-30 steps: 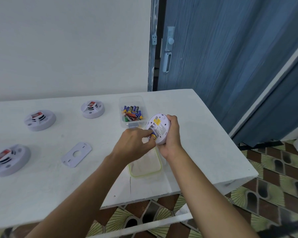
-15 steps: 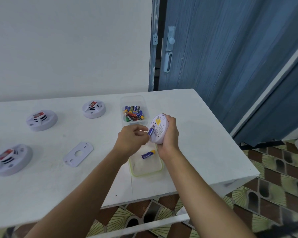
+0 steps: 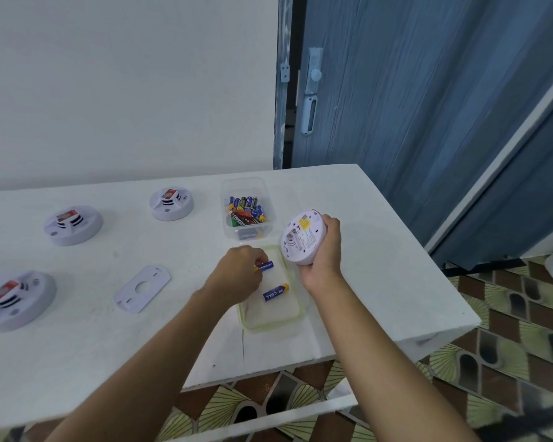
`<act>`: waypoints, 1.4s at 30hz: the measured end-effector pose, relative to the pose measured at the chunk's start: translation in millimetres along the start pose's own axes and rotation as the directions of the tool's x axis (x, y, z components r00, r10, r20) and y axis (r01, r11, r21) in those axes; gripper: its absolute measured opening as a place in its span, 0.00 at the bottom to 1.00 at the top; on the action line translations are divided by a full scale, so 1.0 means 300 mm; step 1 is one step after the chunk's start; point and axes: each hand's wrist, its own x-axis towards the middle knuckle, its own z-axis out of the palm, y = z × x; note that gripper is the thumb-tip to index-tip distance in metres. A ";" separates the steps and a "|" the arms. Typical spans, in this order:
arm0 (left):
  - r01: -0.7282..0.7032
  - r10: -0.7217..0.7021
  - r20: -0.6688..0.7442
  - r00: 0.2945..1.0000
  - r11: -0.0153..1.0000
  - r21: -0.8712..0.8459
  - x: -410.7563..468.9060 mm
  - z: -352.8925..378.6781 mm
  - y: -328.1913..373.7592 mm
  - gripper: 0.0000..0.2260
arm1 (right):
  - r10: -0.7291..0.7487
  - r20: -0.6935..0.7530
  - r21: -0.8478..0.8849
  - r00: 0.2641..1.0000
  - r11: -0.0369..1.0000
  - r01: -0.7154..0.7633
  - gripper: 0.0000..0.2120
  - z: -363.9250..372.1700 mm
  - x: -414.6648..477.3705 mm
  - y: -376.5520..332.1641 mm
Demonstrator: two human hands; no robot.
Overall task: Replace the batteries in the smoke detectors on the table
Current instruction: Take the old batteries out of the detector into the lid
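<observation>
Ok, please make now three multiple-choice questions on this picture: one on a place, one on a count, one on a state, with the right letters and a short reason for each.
1. Where does the loose blue battery lie?
A) on the floor
B) in the green-rimmed lid
C) on top of a detector

2. How many smoke detectors stand unheld on the table?
A) three
B) one
C) five

3. What is the left hand doing?
A) lying flat and empty
B) gripping a screwdriver
C) pinching a second blue battery

Answers:
1 B: the battery rests inside the lid's rim.
2 A: one stands at the far side and two at the left; a fourth, the held detector, is in the right hand.
3 C: its thumb and fingers pinch one end of that battery over the lid.
</observation>
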 end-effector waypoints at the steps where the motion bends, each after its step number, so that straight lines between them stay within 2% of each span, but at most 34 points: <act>1: -0.005 0.005 -0.001 1.000 1.000 0.011 0.002 0.000 -0.002 0.15 | -0.001 0.001 -0.004 1.000 1.000 0.001 0.11 -0.001 0.004 0.000; 5: -0.053 0.054 -0.058 0.997 0.998 0.015 0.003 -0.013 -0.010 0.15 | 0.000 0.008 -0.006 1.000 1.000 0.000 0.11 -0.004 0.016 -0.001; 11: -0.155 0.103 -0.314 0.944 0.977 -0.144 0.045 -0.100 0.016 0.11 | -0.019 0.023 0.022 1.000 1.000 0.018 0.13 0.001 0.056 -0.007; 15: -0.140 0.087 -0.360 0.929 0.983 -0.123 0.128 -0.160 0.019 0.11 | 0.000 0.012 0.050 1.000 0.999 -0.001 0.13 0.007 0.091 -0.026; 17: -0.130 0.105 -0.327 0.939 0.990 -0.056 0.193 -0.171 0.006 0.12 | -0.004 0.004 0.059 1.000 0.998 0.004 0.14 0.007 0.113 -0.038; 20: -0.128 0.146 -0.171 0.974 0.986 0.111 0.282 -0.185 -0.013 0.13 | -0.009 -0.002 0.043 1.000 0.999 0.009 0.13 0.011 0.135 -0.057; 22: -0.143 0.160 -0.041 0.986 0.952 0.270 0.327 -0.195 -0.025 0.11 | -0.005 0.007 0.040 1.000 0.999 0.005 0.13 0.011 0.147 -0.064; 24: -0.120 0.103 0.062 0.993 0.901 0.418 0.364 -0.209 -0.029 0.08 | -0.007 0.007 0.034 1.000 0.999 0.006 0.13 0.012 0.159 -0.071; 27: -0.066 -0.018 0.174 0.985 0.884 0.462 0.403 -0.237 -0.024 0.09 | 0.000 0.010 0.045 1.000 0.999 -0.001 0.12 0.016 0.174 -0.073; 29: -0.075 -0.042 0.244 0.969 0.889 0.451 0.427 -0.245 -0.025 0.16 | 0.002 0.010 0.048 1.000 0.999 -0.003 0.12 0.020 0.180 -0.076; 32: -0.081 -0.031 0.229 0.973 0.882 0.464 0.397 -0.253 0.006 0.16 | 0.010 0.019 0.052 1.000 0.999 -0.011 0.12 0.026 0.185 -0.080; 35: -0.103 0.020 0.150 0.988 0.817 0.567 0.386 -0.225 0.015 0.15 | 0.015 0.021 0.042 1.000 0.999 -0.016 0.13 0.033 0.185 -0.078; 38: -0.144 0.069 0.148 0.987 0.791 0.594 0.386 -0.215 0.001 0.12 | 0.015 0.037 0.039 0.999 0.999 -0.016 0.13 0.037 0.182 -0.074; 42: -0.150 0.129 0.076 0.989 0.850 0.505 0.393 -0.228 -0.024 0.08 | 0.014 0.041 0.040 0.999 0.999 -0.015 0.13 0.043 0.171 -0.064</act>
